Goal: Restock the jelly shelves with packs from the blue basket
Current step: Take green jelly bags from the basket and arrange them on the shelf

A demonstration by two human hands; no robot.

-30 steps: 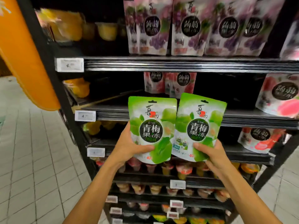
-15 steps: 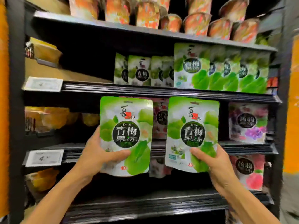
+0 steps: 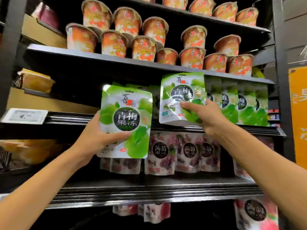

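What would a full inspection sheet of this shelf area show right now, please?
Surface: black metal shelf, holding a row of shelved green pouches at its right.
Job's things: left glossy green plastic jelly pouch held in front of the shelf; right glossy green plastic jelly pouch raised at the row's left end; blue basket not in view.
Clutter: nothing seen.
Grips: left hand grips the left pouch's lower part; right hand grips the right pouch, thumb on its front.
Cables: nothing seen.
Surroundings: orange lidded cups above; purple jelly pouches below; white price tag at left; orange panel at right.
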